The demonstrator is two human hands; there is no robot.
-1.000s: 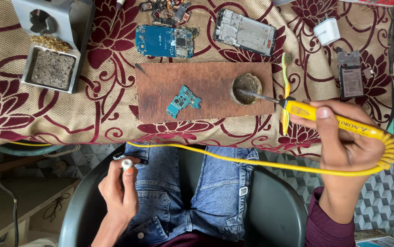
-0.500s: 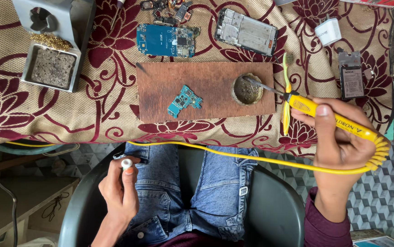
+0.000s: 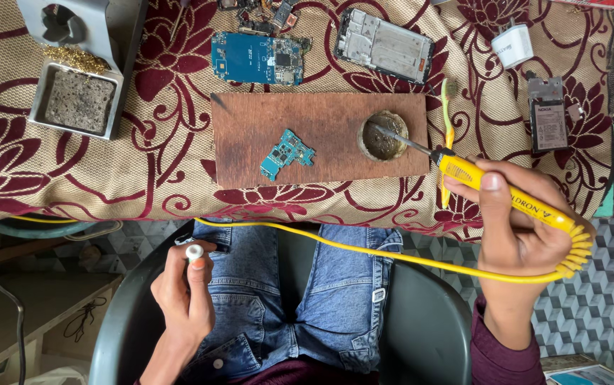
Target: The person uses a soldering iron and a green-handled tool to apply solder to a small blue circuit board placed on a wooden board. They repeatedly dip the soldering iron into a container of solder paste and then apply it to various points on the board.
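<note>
My right hand (image 3: 517, 228) grips a yellow soldering iron (image 3: 492, 191) whose metal tip dips into a small round tin of flux (image 3: 382, 135) on a brown wooden board (image 3: 321, 139). A small teal circuit board (image 3: 287, 152) lies on the middle of that board. My left hand (image 3: 186, 292) rests over my lap by the chair edge, closed around a small white spool (image 3: 194, 252). The iron's yellow cord (image 3: 364, 253) runs across my jeans.
On the floral cloth lie a blue phone circuit board (image 3: 257, 58), a grey phone frame (image 3: 384, 44), a white charger plug (image 3: 512, 44), a dark battery (image 3: 548, 114), a yellow-green toothbrush (image 3: 449, 114) and a metal iron stand with sponge tray (image 3: 79, 100).
The soldering iron has shifted left and up slightly, bringing its tip into the flux tin. The left hand has stayed in place with the spool.
</note>
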